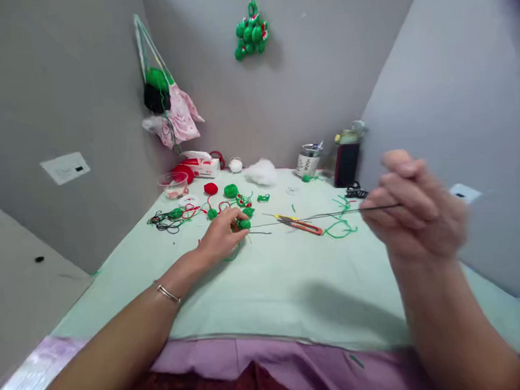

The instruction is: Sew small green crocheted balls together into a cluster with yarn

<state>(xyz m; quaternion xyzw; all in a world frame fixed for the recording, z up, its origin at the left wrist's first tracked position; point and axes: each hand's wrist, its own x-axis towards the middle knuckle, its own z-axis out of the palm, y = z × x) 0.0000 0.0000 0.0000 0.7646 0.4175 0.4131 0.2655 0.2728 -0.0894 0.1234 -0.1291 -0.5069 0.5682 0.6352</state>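
Note:
My left hand [223,232] pinches a small green crocheted ball [243,224] low over the pale green cloth. From the ball a dark thread [332,214] runs taut to the right, into my right hand [414,205]. That hand is raised and closed around the thread, slightly blurred; whether it also holds a needle cannot be made out. A short dark thread end [260,233] lies beside the ball. Orange-handled thread snips [305,225] rest on the cloth between my hands, beneath the thread, with a yellow tool [283,217] against them.
Green yarn scraps [340,230] lie near my right hand. Behind are a red yarn ball [210,188], a green ball [230,190], white stuffing [261,172], a tin [307,161] and a dark bottle [347,162]. Tangled black cord [164,223] sits at the left.

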